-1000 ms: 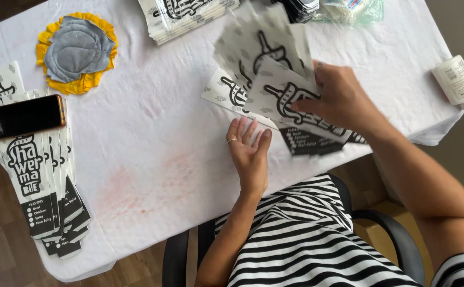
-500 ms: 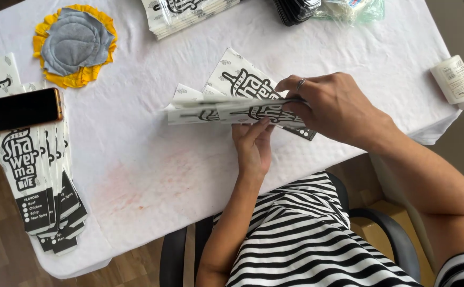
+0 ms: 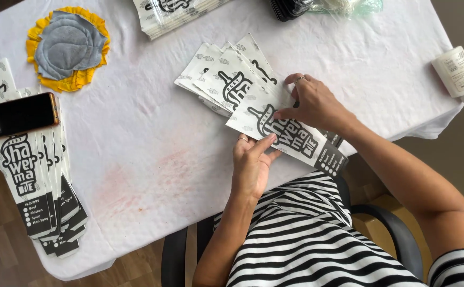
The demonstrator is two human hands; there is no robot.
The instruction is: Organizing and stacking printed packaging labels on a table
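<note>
A fanned stack of white paper sleeves (image 3: 232, 79) with black printed lettering lies flat on the white tablecloth (image 3: 152, 149) in front of me. My right hand (image 3: 314, 103) presses down on the top sleeve (image 3: 287, 135), fingers bent over its upper edge. My left hand (image 3: 252, 162) touches the same sleeve's lower left edge with thumb and fingertips, a ring on one finger. The sleeve's black end juts past the table's front edge toward my striped lap.
Another row of printed sleeves (image 3: 35, 180) lies at the left edge with a dark phone (image 3: 19, 115) on top. A yellow and grey round cloth (image 3: 68, 47) sits at back left. A white glue bottle (image 3: 458, 74) with red tip lies at right. More sleeves (image 3: 173, 13) at back.
The sleeves were held raised in my right hand a second ago; now they lie fanned flat on the cloth, with both hands on the top one.
</note>
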